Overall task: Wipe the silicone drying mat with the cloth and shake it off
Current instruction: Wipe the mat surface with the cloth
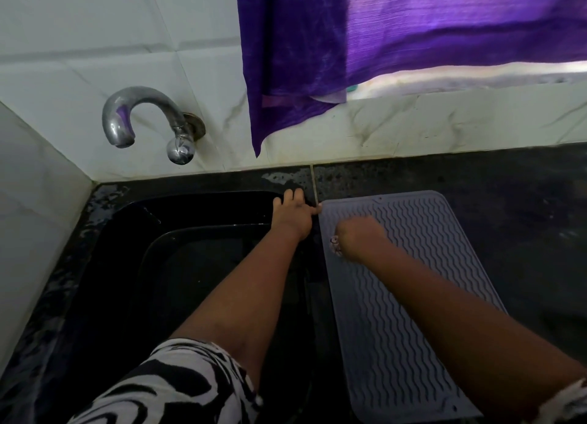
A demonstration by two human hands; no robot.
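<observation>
Lying flat on the dark desk [524, 233] just right of the black sink [190, 264], the grey ribbed mat [397, 328] runs away from the viewer. The right hand [359, 241] presses on it, fingers curled around a small cloth [335, 245]. Beyond, the left hand [293, 218] pins the mat's far left corner, fingers spread. A tap [143, 118] and purple curtain [349, 58] are behind.

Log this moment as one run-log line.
left hand: pinning mat's far-left corner | right hand: fisted on cloth, on silicone drying mat | mat: flat on counter beside sink
</observation>
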